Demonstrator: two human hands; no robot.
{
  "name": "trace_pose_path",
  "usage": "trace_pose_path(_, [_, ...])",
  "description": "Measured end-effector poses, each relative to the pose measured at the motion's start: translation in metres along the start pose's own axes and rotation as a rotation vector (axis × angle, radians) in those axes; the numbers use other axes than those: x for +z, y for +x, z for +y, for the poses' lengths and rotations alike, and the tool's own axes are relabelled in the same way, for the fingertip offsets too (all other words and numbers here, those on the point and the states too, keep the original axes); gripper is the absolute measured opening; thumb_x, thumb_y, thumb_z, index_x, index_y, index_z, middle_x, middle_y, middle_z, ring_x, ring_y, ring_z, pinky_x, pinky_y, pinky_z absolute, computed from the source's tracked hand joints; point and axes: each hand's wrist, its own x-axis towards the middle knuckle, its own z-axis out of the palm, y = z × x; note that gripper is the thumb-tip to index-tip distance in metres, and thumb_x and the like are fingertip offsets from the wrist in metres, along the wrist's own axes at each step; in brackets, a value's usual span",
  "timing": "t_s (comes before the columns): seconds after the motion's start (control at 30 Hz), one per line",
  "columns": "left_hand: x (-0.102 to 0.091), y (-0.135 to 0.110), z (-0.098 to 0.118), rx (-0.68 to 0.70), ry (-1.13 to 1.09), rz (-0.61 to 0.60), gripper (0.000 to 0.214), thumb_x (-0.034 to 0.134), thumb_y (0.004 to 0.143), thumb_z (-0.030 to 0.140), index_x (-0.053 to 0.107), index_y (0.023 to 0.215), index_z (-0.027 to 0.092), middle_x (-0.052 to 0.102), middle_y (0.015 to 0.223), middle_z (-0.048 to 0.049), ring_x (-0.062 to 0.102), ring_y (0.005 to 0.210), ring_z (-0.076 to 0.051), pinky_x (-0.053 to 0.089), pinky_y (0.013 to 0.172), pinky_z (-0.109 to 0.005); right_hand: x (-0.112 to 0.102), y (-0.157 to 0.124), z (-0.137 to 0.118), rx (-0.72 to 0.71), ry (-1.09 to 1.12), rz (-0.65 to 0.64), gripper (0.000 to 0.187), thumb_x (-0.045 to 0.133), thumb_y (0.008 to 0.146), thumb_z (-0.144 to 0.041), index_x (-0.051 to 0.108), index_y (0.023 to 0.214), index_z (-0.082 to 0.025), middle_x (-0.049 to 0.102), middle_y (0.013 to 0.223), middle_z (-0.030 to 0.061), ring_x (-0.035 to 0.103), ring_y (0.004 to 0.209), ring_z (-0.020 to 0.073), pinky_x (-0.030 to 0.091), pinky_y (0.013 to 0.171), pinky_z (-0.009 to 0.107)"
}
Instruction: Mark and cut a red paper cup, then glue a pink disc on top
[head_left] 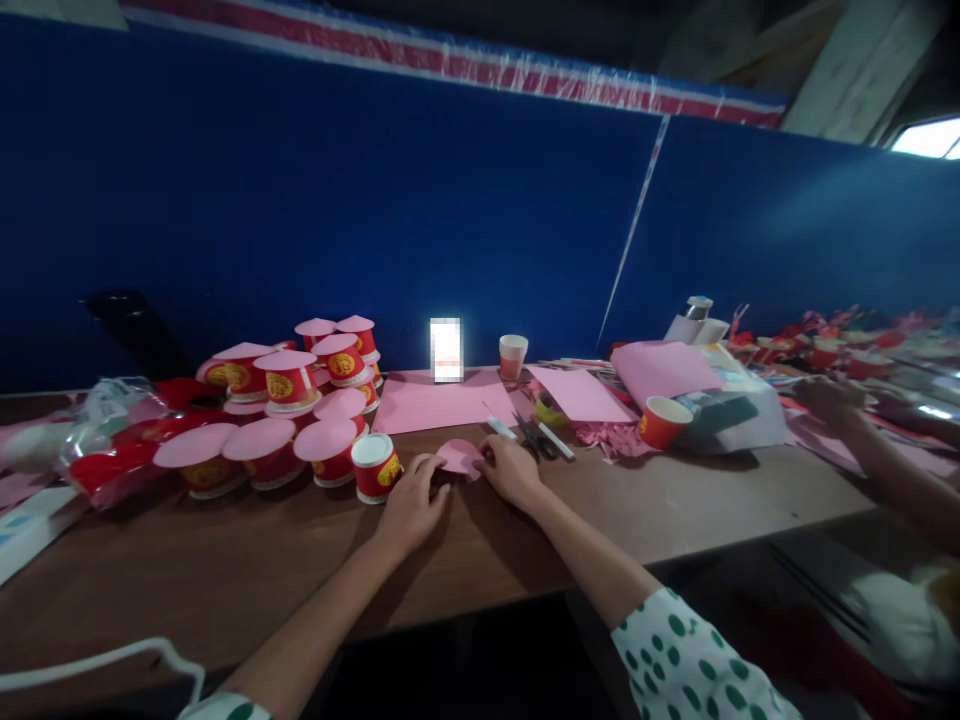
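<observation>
My left hand [411,503] and my right hand [512,470] rest on the brown table [225,570], both pinching a small round piece of pink paper [459,457] between them. The fingers of each hand are curled onto the paper's edges. Just left of my left hand stands a red paper cup [376,467] with a white rim. Scissors [534,437] and a white glue stick [501,428] lie just beyond my right hand.
A pile of red cups topped with pink paper discs [289,410] fills the left. Pink paper sheets [442,403] lie near the blue wall, with a tipped orange cup [661,421] to the right. Another person's arm [885,460] reaches in at right.
</observation>
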Motion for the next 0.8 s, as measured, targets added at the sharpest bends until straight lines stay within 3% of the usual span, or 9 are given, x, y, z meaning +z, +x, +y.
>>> trace_pose_path(0.23, [-0.003, 0.008, -0.008, -0.104, -0.17, 0.048, 0.021, 0.053, 0.077, 0.025, 0.058, 0.096, 0.017, 0.059, 0.098, -0.0079, 0.058, 0.093, -0.02, 0.046, 0.087, -0.04, 0.004, -0.001, 0.003, 0.019, 0.104, 0.055, 0.01, 0.057, 0.081, -0.028, 0.057, 0.089, -0.022, 0.065, 0.092, 0.0017, 0.059, 0.082, 0.0153, 0.038, 0.065, 0.023])
trace_pose_path(0.53, [0.01, 0.025, -0.005, -0.328, -0.506, 0.113, 0.028, 0.06, 0.066, 0.018, 0.057, 0.093, 0.014, 0.062, 0.091, -0.0069, 0.063, 0.072, -0.015, 0.053, 0.067, -0.032, 0.01, 0.002, 0.008, 0.094, 0.293, 0.12, 0.027, 0.053, 0.082, -0.029, 0.055, 0.108, -0.021, 0.067, 0.091, 0.0033, 0.061, 0.081, 0.0176, 0.04, 0.066, 0.024])
trace_pose_path(0.7, [0.014, 0.043, 0.0, -0.388, -0.695, 0.234, 0.037, 0.066, 0.06, 0.018, 0.055, 0.096, 0.015, 0.061, 0.094, -0.0056, 0.062, 0.074, -0.014, 0.05, 0.072, -0.03, 0.014, 0.009, 0.016, 0.139, 0.465, 0.191, 0.028, 0.042, 0.087, -0.032, 0.058, 0.105, -0.019, 0.067, 0.089, 0.0063, 0.062, 0.079, 0.018, 0.042, 0.067, 0.025])
trace_pose_path(0.8, [0.018, 0.052, 0.0, -0.425, -0.808, 0.279, 0.042, 0.067, 0.058, 0.016, 0.053, 0.098, 0.014, 0.06, 0.095, -0.0059, 0.061, 0.077, -0.013, 0.049, 0.076, -0.03, 0.014, 0.012, 0.019, 0.139, 0.592, 0.23, 0.028, 0.044, 0.084, -0.034, 0.058, 0.101, -0.016, 0.066, 0.077, 0.0045, 0.06, 0.068, 0.0166, 0.043, 0.061, 0.025])
